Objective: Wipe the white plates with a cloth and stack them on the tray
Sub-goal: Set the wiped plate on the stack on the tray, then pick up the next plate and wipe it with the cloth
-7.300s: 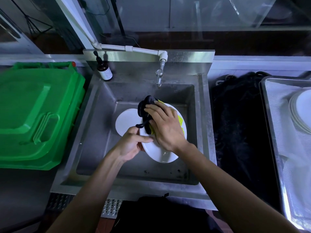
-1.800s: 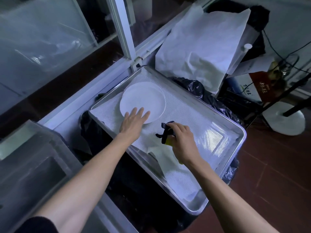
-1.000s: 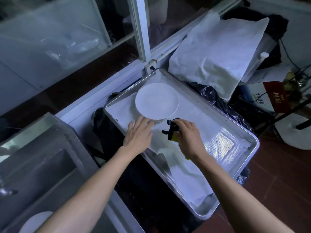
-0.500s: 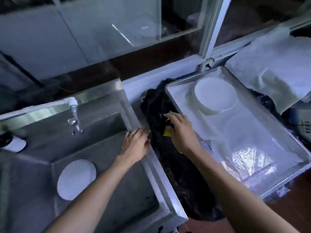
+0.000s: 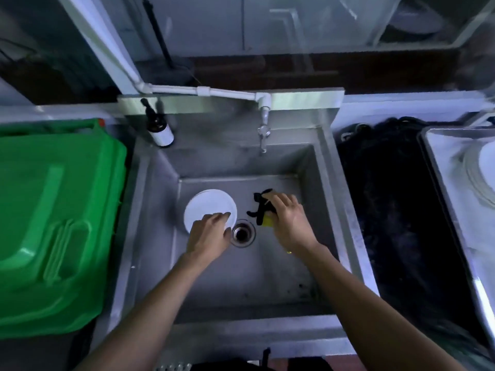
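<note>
**Both hands down in the steel sink, one on the plates, one gripping the cloth**

A small stack of round white plates (image 5: 210, 208) lies flat on the floor of the square stainless-steel sink (image 5: 332, 199), left of the round metal drain (image 5: 242, 233) and just beside it. The left hand (image 5: 209, 235) reaches onto the near edge of the top plate, fingers spread loosely and pointing away from the body, fingertips touching the white surface; the hand does not look closed around the plate.

The right hand (image 5: 289, 223) hovers on the other side of the drain, curled tight around a black and yellow cloth (image 5: 261, 214). Black ends of the cloth stick out to the left of the knuckles, and a yellow patch shows beneath the fingers. The two hands are apart, with the drain between them.

A metal tap (image 5: 263, 129) fed by a white pipe hangs over the back of the sink, and a dark pump bottle with a white label (image 5: 159, 129) stands on the back left corner. A green plastic bin lid (image 5: 53, 223) fills the left side. To the right, past a black plastic sheet (image 5: 401, 210), a metal tray lined in white (image 5: 434, 162) carries more stacked white plates (image 5: 482, 178) at the frame edge.
</note>
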Demonstrator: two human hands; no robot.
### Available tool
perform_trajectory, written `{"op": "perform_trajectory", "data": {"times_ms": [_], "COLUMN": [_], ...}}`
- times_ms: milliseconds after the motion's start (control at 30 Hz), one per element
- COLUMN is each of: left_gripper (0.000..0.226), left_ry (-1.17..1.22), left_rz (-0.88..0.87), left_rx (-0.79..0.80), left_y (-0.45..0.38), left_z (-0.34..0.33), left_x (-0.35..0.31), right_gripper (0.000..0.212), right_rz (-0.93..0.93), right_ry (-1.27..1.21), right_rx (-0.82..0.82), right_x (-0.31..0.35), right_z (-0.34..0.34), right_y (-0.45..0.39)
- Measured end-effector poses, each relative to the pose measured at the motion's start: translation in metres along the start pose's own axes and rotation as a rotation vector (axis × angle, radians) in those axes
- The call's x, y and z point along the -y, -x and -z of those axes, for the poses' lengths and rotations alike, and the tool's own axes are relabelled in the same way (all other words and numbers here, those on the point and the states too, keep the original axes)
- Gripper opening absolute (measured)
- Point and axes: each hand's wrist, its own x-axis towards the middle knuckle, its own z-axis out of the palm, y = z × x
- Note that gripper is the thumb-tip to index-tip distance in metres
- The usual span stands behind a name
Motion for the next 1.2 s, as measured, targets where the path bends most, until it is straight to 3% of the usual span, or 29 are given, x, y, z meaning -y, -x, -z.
{"op": "perform_trajectory", "data": {"times_ms": [200, 700, 933, 1200], "left_gripper": [0.041, 0.05, 0.028, 0.015], "left_ry": [0.015, 0.473, 0.851, 1.036], "left_rz": [0.144, 0.599, 0.952, 1.109], "left_rx": [0.012, -0.03, -0.007, -0.165], "left_y": [0.018, -0.018, -0.048, -0.069], "left_z": [-0.012, -0.093, -0.136, -0.179], "left_x": [0.062, 0.127, 0.152, 0.155], "right_gripper": [0.043, 0.045, 0.045, 0.044], "right_rz": [0.038, 0.058, 0.091, 0.076], "right_ry": [-0.027, -0.162, -0.163, -0.185], "right_rx": [0.106, 0.279, 0.392, 0.45], "right_x": [0.034, 0.012, -0.008, -0.02], "right_z": [-0.059, -0.149, -0.181, -0.201], "right_y": [-0.02, -0.082, -0.106, -0.112]}}
